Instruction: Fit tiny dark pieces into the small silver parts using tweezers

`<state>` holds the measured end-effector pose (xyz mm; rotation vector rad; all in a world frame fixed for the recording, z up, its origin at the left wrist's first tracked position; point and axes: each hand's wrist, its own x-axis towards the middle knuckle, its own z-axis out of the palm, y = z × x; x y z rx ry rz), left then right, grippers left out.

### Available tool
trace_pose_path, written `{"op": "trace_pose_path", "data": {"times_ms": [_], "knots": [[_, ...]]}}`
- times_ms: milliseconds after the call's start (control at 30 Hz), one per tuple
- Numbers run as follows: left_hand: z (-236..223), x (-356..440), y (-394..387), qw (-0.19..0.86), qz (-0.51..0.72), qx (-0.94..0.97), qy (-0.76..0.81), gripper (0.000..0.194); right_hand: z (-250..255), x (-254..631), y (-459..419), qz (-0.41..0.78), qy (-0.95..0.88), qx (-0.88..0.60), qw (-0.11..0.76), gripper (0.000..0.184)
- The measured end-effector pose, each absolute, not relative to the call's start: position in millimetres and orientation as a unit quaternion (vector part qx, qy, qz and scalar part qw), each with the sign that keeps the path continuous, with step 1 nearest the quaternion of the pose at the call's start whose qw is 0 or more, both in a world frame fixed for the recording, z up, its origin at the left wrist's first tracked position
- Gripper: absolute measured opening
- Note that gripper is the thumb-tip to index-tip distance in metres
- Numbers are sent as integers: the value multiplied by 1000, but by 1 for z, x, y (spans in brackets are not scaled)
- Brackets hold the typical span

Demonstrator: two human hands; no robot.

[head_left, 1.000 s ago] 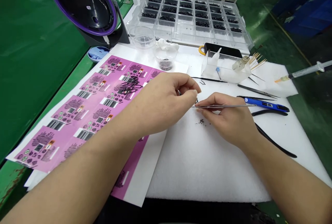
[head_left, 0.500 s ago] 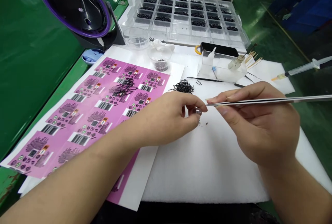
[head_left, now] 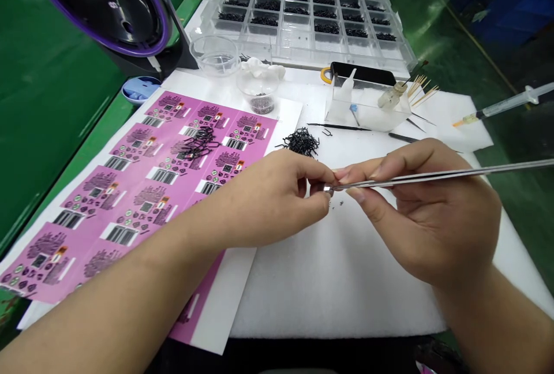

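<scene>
My left hand (head_left: 277, 195) is closed in a pinch on a tiny metallic part (head_left: 328, 189) above the white foam mat (head_left: 329, 270). My right hand (head_left: 428, 212) grips long steel tweezers (head_left: 437, 176), and their tip meets the tiny part at my left fingertips. A pile of small black hooks (head_left: 302, 142) lies just beyond my hands. A few dark specks (head_left: 340, 205) lie on the mat beneath the fingertips.
Pink label sheets (head_left: 142, 189) with a cluster of black hooks (head_left: 199, 143) lie at the left. A clear compartment box (head_left: 303, 16) of black parts stands at the back. Also present: two plastic cups (head_left: 259, 91), a clear tray with toothpicks (head_left: 372, 105), a syringe (head_left: 502, 107), a purple-rimmed fan (head_left: 99, 4).
My right hand lifted the tweezers off the mat, raised them, then brought the tip to my left fingertips. The view shifted, and the pile of black hooks came into sight.
</scene>
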<state>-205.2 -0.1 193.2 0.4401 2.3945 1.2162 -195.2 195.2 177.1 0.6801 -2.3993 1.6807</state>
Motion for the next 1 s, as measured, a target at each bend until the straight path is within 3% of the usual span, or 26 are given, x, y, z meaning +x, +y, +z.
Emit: {"op": "trace_pose_path", "data": {"times_ms": [1000], "knots": [[198, -206, 1, 243, 458, 132, 845, 25, 178, -196, 198, 534, -800, 266, 66, 29]]}}
